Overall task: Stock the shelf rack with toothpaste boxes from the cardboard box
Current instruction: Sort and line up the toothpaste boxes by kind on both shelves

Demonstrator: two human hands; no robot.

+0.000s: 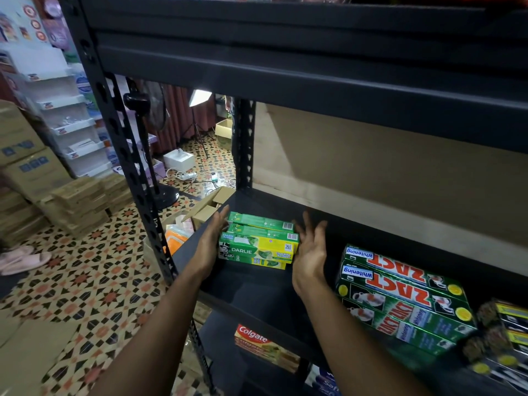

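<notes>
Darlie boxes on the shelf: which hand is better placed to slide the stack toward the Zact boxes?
Probably the left hand: its straight fingers lie against the left end of the Darlie boxes. The right hand is open at the right end, in the path.

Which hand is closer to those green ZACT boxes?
Right. The right hand hovers just left of the ZACT boxes; the left hand lies farther left, against the Darlie stack's other end.
</notes>
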